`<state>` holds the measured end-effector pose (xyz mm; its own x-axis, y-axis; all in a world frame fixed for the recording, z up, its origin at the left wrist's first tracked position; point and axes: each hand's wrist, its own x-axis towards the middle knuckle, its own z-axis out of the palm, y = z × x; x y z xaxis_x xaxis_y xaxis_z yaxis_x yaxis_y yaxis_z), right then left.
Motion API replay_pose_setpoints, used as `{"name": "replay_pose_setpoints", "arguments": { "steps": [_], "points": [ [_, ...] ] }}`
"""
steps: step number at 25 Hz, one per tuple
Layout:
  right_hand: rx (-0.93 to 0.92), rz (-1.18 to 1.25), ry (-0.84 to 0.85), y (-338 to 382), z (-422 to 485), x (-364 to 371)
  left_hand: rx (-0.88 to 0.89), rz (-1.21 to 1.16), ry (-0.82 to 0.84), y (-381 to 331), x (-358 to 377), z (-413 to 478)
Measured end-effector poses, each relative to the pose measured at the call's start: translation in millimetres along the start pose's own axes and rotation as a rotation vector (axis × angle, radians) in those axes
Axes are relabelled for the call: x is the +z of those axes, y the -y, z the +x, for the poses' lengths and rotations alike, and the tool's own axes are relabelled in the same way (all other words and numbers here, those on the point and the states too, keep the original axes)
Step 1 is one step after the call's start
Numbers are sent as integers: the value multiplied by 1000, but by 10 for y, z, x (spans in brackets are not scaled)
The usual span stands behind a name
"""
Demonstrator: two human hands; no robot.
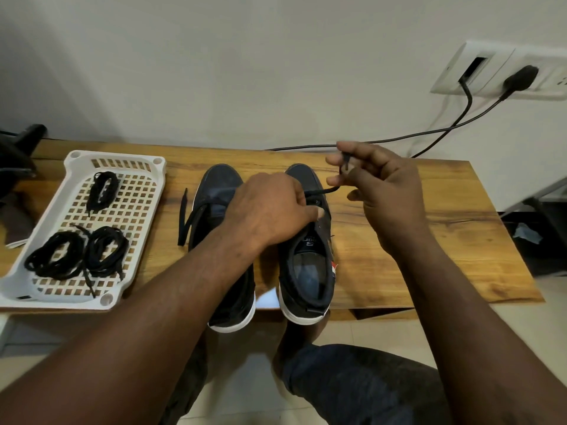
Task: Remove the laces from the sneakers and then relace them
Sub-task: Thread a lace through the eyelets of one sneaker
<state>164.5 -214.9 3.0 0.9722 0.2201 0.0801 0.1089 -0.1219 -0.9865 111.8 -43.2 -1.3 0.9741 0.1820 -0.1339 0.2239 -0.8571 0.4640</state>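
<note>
Two dark navy sneakers with white soles stand side by side on the wooden table, toes pointing away from me. My left hand (273,210) lies across the right sneaker (310,265), its fingers curled around the black lace at the upper eyelets. My right hand (380,182) is raised just right of that shoe's toe and pinches the free end of the same lace (325,190) between thumb and fingers. The left sneaker (221,185) is partly hidden under my left forearm; its loose black lace (183,219) trails onto the table at its left.
A white perforated plastic tray (144,216) at the left holds three bundles of black laces. Black cables run from a wall socket (503,72) down behind the table's far edge. A dark object sits at the far left. My knee is below the table's front edge.
</note>
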Motion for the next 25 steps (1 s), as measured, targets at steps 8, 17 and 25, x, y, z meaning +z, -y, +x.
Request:
{"name": "replay_pose_setpoints", "arguments": {
  "steps": [8, 17, 25],
  "points": [
    [85, -328, 123, -261, 9, 73, -142, -310, 210, 109, -33, -14],
    [119, -457, 156, -288, -8, 149, -37, 48, 52, -14, 77, -123],
    [208, -546, 137, -324, 9, 207, -275, -406, 43, 138, 88, -11]
  ]
}}
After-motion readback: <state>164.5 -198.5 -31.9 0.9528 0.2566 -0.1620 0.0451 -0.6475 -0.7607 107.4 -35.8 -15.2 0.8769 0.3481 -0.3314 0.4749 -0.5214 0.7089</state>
